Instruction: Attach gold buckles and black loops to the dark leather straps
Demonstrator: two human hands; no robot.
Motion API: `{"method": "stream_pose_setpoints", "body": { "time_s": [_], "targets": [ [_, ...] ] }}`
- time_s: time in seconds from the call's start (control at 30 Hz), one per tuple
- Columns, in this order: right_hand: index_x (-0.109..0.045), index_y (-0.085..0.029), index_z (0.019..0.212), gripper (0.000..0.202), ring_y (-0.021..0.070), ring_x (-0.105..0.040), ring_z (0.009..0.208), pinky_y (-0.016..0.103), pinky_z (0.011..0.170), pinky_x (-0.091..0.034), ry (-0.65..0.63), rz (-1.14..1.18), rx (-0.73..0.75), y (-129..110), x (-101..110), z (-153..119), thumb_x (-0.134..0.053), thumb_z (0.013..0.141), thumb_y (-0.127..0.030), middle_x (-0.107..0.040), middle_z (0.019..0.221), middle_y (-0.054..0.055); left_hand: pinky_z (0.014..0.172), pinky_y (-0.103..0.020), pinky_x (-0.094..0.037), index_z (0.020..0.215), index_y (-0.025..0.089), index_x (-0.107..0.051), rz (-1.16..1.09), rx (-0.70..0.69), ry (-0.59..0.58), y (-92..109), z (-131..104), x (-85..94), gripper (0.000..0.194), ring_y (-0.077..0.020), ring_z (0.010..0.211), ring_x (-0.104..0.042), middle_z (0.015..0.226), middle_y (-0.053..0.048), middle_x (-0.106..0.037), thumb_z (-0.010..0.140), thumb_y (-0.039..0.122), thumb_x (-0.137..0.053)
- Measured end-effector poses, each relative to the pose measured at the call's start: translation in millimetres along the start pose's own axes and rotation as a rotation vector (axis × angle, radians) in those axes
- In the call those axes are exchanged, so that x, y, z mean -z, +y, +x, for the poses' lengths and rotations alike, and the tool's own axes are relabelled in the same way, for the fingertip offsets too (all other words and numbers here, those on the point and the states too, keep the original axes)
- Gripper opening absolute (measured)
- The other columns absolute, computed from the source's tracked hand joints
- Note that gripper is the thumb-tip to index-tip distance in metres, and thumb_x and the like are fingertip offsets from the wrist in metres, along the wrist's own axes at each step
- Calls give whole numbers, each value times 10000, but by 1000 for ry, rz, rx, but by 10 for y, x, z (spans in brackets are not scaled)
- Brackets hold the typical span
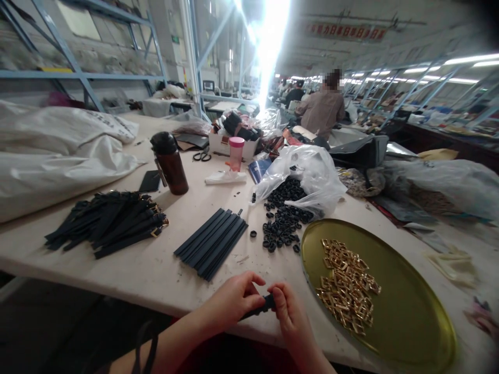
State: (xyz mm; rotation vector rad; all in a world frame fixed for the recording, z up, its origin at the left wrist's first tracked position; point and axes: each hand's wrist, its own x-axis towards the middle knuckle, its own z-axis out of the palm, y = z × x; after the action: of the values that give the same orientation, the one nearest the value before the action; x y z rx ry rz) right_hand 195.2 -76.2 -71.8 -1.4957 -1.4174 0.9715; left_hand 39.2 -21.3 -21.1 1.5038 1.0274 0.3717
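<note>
Close to the table's front edge, a dark strap (257,310) is pinched between my left hand (237,298) and my right hand (286,309). Both hands are closed on it, the right one at its far end; fingers cover part of the strap. Ahead of them lies a stack of flat dark straps (212,241). Small black loops (283,228) spill from a clear plastic bag (312,171). On my right, a gold tray (405,296) bears a heap of gold buckles (346,285). Over on the left is a pile of straps with gold buckles (117,221).
A brown bottle (170,163) stands beside a dark phone (150,181) on the left. Farther back are scissors (201,155), a pink-lidded cup (236,155) and a box (249,148) of materials. White sacks (58,161) cover the left side. A person (322,111) is in the background.
</note>
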Motion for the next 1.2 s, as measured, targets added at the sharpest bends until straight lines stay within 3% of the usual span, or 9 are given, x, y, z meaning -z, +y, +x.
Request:
{"method": "stream_pose_setpoints", "body": {
  "time_s": [0.17,0.37,0.43,0.53,0.63,0.8,1.0,1.1,1.2],
  "targets": [
    [-539,-222,762,307,174,-491,573,281,536,-354,80,-16,45,-3,-24,68,-379,866,-463,-530,623,13,532,-196,-383,1028,169,-542,49,-33,23,64,40,20,349,-123,587,-532,675,24,-627,694,260,-585],
    [-542,-233,790,254,191,-519,602,290,561,-368,113,6,41,17,-79,119,-413,856,-443,-565,656,21,633,-221,-436,1046,164,-527,184,-115,15,35,126,42,291,-145,688,-600,756,-8,-670,765,242,-535],
    [-531,-230,799,243,199,-517,591,294,546,-350,144,-39,9,41,-58,224,-413,855,-435,-565,647,22,678,-235,-432,1071,185,-523,418,-165,122,20,223,162,283,-155,742,-605,813,-17,-673,808,289,-510],
    [-535,-225,758,206,227,-519,656,321,598,-335,190,-233,58,94,-18,410,-446,843,-389,-578,686,46,778,-283,-401,1061,187,-544,936,-119,429,-27,398,426,269,-195,876,-574,941,-65,-636,845,331,-474],
    [-547,-220,713,186,239,-505,716,345,663,-327,212,-386,158,151,-15,522,-467,836,-333,-578,729,60,766,-346,-389,993,141,-571,1085,-35,543,-116,527,627,215,-256,906,-541,975,-126,-587,832,256,-489],
    [-548,-212,752,146,224,-505,727,331,672,-346,254,-299,150,211,3,513,-475,838,-304,-568,743,49,739,-343,-391,926,167,-570,1145,-23,569,-219,567,689,143,-253,899,-521,941,-102,-556,829,209,-472],
    [-534,-177,833,161,210,-525,751,319,693,-393,351,-351,150,235,261,594,-429,850,-298,-566,788,61,764,-321,-401,863,156,-558,1129,-43,577,-179,473,693,121,-227,884,-540,893,-85,-573,838,185,-443],
    [-552,-157,876,170,203,-538,771,312,704,-412,289,-511,191,206,324,749,-408,843,-242,-572,848,82,713,-303,-430,1041,154,-522,1101,-48,575,-144,387,606,236,-206,815,-585,901,-80,-603,876,173,-355],
    [-580,-159,937,194,207,-549,771,311,701,-418,211,-565,211,168,287,923,-445,819,-233,-581,891,91,719,-303,-450,1203,174,-446,944,-138,447,-102,260,429,340,-205,831,-607,1008,-91,-619,894,197,-305]
  ]
}}
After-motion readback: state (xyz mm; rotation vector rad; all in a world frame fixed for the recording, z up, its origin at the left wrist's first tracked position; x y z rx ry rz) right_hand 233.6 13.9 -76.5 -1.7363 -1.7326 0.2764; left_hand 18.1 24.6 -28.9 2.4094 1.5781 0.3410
